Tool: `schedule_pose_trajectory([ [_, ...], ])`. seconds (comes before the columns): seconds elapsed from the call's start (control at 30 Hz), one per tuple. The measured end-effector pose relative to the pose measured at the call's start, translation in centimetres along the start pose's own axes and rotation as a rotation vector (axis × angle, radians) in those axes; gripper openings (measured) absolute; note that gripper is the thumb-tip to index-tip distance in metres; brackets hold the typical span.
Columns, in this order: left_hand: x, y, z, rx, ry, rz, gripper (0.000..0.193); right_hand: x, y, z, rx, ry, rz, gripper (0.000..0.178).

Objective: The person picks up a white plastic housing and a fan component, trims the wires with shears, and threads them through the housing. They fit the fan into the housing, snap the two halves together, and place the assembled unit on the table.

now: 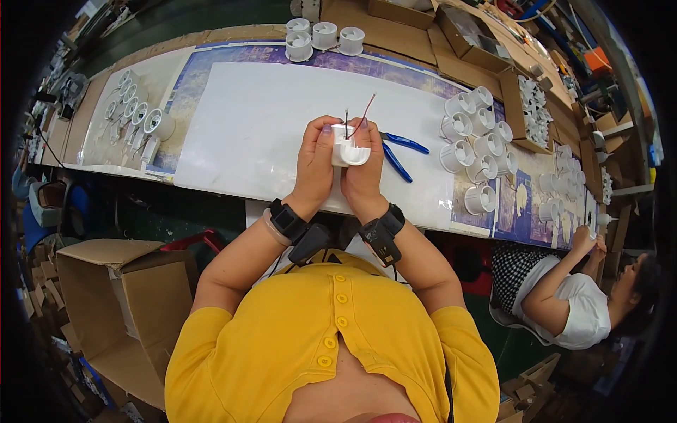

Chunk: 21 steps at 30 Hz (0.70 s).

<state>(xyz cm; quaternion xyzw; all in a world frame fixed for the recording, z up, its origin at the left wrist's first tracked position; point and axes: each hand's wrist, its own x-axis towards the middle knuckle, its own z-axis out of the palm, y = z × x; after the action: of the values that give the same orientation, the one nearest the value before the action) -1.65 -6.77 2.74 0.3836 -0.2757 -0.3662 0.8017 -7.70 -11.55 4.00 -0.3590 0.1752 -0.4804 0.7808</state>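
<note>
Between my two hands is a small white plastic housing [344,149] with a curved lip, held over the white work sheet. A dark wire and a red wire [364,113] stick up out of it. My left hand [315,158] grips its left side, thumb on top. On the other side my right hand [364,173] closes round it, thumb near the wires. Just right of my right hand lie blue-handled pliers [398,161], their tip partly hidden behind the hand.
Several white round housings [482,144] stand at the right, more [325,35] at the far edge and at the left [157,123]. A cardboard tray [529,106] holds small white parts. A co-worker [564,299] sits at the right. An open carton [120,303] stands lower left.
</note>
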Motion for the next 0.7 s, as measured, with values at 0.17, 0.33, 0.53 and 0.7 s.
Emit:
schedule_pose_trajectory([
  [0.17, -0.4, 0.3, 0.3, 0.057, -0.031, -0.044, 0.029, 1.1, -0.5, -1.1, -0.025, 0.027, 0.089, 0.034],
  [0.33, -0.6, 1.5, 0.5, 0.298, -0.116, 0.155, 0.047, 1.9, -2.0, -1.2, 0.324, 0.025, 0.294, 0.041],
  [0.53, -0.1, 2.3, -1.3, 0.486, -0.21, 0.19, 0.066, 2.7, -1.7, -2.0, 0.376, -0.07, 0.37, 0.039],
  [0.7, 0.4, 3.5, -2.4, 0.774, -0.152, 0.347, 0.064, 3.1, -2.6, -1.5, -0.141, 0.149, -0.111, 0.035],
])
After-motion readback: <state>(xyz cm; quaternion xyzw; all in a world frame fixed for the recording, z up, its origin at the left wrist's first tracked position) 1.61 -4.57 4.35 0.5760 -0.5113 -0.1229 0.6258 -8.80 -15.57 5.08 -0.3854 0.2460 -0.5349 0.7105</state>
